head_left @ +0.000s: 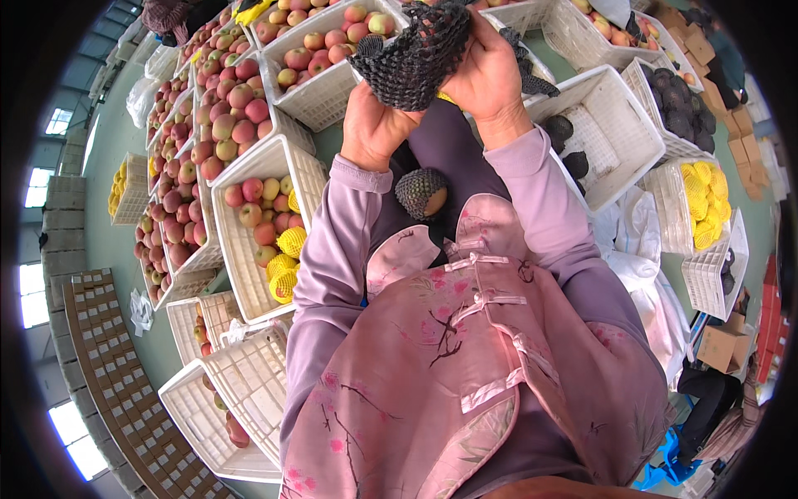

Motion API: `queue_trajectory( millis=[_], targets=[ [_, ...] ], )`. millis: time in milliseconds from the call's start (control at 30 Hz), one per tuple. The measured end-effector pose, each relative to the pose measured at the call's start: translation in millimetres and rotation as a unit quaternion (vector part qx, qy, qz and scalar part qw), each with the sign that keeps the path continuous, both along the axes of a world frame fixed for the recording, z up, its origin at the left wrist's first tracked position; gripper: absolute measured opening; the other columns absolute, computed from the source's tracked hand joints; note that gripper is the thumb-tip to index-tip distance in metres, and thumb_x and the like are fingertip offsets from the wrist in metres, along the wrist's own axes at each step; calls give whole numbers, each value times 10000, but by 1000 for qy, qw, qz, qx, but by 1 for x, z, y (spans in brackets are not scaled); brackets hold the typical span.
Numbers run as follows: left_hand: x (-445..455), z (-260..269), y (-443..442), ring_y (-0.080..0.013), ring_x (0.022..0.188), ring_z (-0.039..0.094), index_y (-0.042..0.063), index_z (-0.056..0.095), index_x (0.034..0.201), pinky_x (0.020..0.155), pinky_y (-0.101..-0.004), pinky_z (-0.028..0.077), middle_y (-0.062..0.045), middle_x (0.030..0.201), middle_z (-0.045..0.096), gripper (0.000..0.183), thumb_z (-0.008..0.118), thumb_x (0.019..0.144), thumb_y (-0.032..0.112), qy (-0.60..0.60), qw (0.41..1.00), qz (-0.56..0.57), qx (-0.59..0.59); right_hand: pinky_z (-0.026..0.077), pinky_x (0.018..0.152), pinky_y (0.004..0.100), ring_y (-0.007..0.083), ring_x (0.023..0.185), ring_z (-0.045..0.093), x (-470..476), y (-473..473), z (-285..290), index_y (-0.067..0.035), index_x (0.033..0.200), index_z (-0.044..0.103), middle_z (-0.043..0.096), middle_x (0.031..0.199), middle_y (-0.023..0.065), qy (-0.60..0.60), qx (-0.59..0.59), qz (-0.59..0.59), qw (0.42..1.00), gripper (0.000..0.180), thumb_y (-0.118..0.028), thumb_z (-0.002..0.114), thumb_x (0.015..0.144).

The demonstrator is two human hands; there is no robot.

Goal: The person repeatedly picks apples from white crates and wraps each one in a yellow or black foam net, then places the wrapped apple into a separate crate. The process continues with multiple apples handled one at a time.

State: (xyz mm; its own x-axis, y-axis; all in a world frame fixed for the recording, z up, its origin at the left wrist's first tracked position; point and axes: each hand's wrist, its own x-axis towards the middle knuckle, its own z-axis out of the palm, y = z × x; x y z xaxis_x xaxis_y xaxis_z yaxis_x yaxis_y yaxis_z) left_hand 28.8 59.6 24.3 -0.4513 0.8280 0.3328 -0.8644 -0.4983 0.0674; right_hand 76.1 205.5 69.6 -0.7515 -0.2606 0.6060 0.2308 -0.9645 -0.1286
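Note:
Black foam fruit nets [414,59] are stretched between my two hands at the top centre. My left hand [380,125] holds their lower left side, with its fingers partly hidden behind the mesh. My right hand [489,75] grips the right side, and a bit of reddish surface shows through the net's holes. Below the hands, on my lap, rests a fruit in a black foam net [422,193], its bare yellowish side facing right. More black nets [530,68] lie over a crate's edge just right of my right hand.
Crates of apples [234,112] stand at the left and top. At left centre a white plastic crate [234,249] holds apples, some in yellow nets. To the right, another white crate [645,137] holds a few black-netted fruits. Beyond it are crates of black-netted [676,106] and yellow-netted fruit [707,199].

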Motion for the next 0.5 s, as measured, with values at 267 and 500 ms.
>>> queue_trajectory(
  millis=[267,500],
  targets=[
    [-3,-66,-60,-237,1161,509,-57,421,1282,989,-330,396,-178,1241,534,753,748,755,371,584,581,199,-532,461,958,419,298,1046,602,58,29,-22,58,1179,540,617,1138,179,-150,266,-113,945,380,-95,603,837],
    [47,-138,-49,-307,1202,470,-7,367,1321,1017,-352,372,-195,1249,497,921,833,602,330,773,348,51,-528,454,951,429,300,1058,586,56,70,-93,31,1159,555,616,1144,163,-280,178,-191,924,322,-177,512,917]
  ],
)
